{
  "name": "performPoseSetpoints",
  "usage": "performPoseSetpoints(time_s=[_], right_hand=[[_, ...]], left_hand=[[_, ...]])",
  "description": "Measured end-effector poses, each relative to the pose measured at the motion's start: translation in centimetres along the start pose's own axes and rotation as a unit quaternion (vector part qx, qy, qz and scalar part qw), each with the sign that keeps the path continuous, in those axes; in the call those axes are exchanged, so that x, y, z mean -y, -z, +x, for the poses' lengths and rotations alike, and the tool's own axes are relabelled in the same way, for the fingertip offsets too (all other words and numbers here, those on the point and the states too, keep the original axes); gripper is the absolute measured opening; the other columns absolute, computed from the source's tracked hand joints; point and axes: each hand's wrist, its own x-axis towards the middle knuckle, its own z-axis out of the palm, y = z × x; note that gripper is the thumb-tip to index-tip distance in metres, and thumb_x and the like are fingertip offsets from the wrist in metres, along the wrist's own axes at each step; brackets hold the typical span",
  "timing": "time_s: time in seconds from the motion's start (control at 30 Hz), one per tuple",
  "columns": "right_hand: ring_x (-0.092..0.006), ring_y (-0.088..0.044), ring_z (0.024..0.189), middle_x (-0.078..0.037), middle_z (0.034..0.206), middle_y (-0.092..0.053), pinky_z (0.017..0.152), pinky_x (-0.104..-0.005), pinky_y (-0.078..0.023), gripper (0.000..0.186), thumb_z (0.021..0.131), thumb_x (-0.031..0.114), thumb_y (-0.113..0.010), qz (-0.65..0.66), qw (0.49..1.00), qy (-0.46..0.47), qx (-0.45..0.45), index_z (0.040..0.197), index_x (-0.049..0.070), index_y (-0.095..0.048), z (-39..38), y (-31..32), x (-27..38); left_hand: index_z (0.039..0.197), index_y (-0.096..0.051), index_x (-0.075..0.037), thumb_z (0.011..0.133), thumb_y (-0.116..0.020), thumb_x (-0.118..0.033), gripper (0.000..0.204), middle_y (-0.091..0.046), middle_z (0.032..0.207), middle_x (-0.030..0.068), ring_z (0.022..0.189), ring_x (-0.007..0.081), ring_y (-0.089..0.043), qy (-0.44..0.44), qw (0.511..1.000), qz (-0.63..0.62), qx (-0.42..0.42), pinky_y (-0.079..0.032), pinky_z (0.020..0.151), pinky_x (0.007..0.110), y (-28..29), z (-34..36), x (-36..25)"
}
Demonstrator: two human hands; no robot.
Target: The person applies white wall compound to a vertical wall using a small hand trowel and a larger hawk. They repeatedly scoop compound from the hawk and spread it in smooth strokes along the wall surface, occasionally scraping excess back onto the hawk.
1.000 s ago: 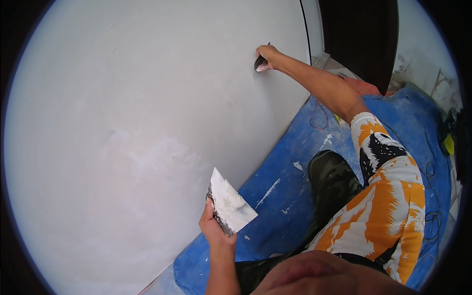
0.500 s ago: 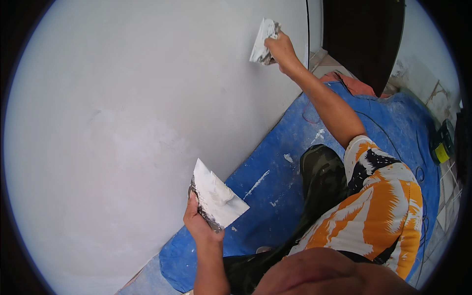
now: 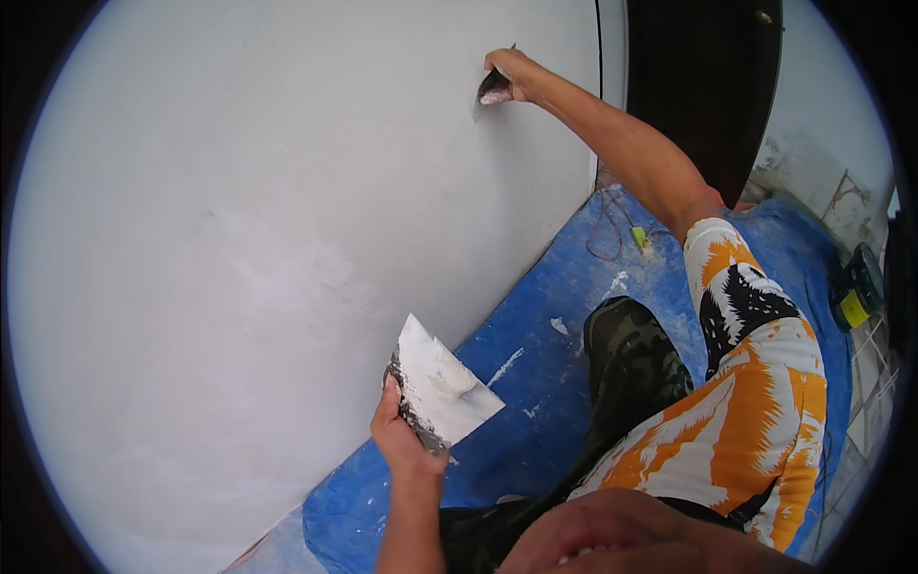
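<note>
My left hand (image 3: 405, 442) is closed round the dark, crusted edge of a wide putty knife (image 3: 449, 387). Its pale blade faces up and carries a lump of white putty. Up at the wall, my right hand (image 3: 514, 73) grips a second putty knife (image 3: 494, 86), seen nearly edge-on, its blade tilted at the surface; I cannot tell how much of the edge touches. The pale grey wall (image 3: 191, 335) has whiter, smeared patches near its middle.
A blue tarp (image 3: 507, 440) spattered with white putty covers the floor along the wall. A dark door (image 3: 703, 86) stands at the far right. On the tarp lies a small yellow-green object (image 3: 640, 235) beside a reddish cord. A dark green container (image 3: 861, 287) is at the right.
My right hand has moved left and turned over, taking its putty knife from white face showing to edge-on at the wall. The left hand with its putty knife has shifted slightly right.
</note>
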Motion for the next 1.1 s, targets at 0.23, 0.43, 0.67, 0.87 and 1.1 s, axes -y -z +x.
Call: performPoseSetpoints(time_s=[0.23,0.43,0.67,0.87,1.1], right_hand=[[-0.0380,-0.069,0.091,-0.028,0.103,-0.063,0.082,-0.0521,-0.062,0.030,0.096,0.015,-0.047,-0.051,0.991,0.122,-0.024,0.103,-0.014,-0.052,-1.3,-6.4,24.6],[-0.0345,-0.066,0.081,-0.019,0.088,-0.057,0.083,-0.0608,-0.057,0.020,0.085,0.004,-0.049,0.204,0.933,0.217,0.204,0.100,-0.008,-0.045,-15.3,-0.8,13.4],[-0.0266,-0.069,0.087,-0.013,0.100,-0.068,0.067,-0.0450,-0.056,0.027,0.092,0.018,-0.058,0.175,0.831,-0.371,0.375,0.114,0.002,-0.061,-30.2,-0.6,-12.3],[-0.0303,-0.067,0.087,-0.015,0.101,-0.065,0.073,-0.0492,-0.056,0.024,0.090,0.012,-0.055,0.312,0.776,-0.366,0.409,0.111,0.000,-0.058,-31.0,-1.1,-14.4],[-0.0258,-0.064,0.099,-0.011,0.106,-0.063,0.085,-0.0454,-0.054,0.027,0.088,0.011,-0.055,0.401,0.806,-0.321,0.294,0.114,0.002,-0.056,-28.0,3.5,-17.7]], left_hand=[[0.130,-0.053,0.000,0.103,-0.041,-0.026,0.040,-0.062,0.127,0.0138,0.114,0.0294,-0.061,0.004,1.000,-0.018,0.005,-0.048,0.100,0.043,0.2,0.1,-0.1],[0.137,-0.047,-0.003,0.104,-0.042,-0.029,0.043,-0.056,0.135,0.0129,0.123,0.0294,-0.055,-0.105,0.991,-0.033,0.076,-0.044,0.105,0.045,0.2,-0.3,1.0],[0.144,-0.036,-0.001,0.103,-0.047,-0.039,0.056,-0.044,0.145,0.0140,0.133,0.0284,-0.045,-0.412,0.908,0.014,0.072,-0.039,0.111,0.048,-1.2,-2.8,3.9],[0.141,-0.041,0.004,0.105,-0.045,-0.032,0.052,-0.050,0.138,0.0222,0.126,0.0337,-0.052,-0.623,0.675,0.382,0.103,-0.038,0.110,0.044,-2.2,-0.8,10.6],[0.130,-0.056,0.003,0.103,-0.048,-0.018,0.035,-0.059,0.129,0.0277,0.124,0.0404,-0.057,-0.574,0.492,0.636,0.153,-0.044,0.105,0.045,-0.1,3.4,12.0]])
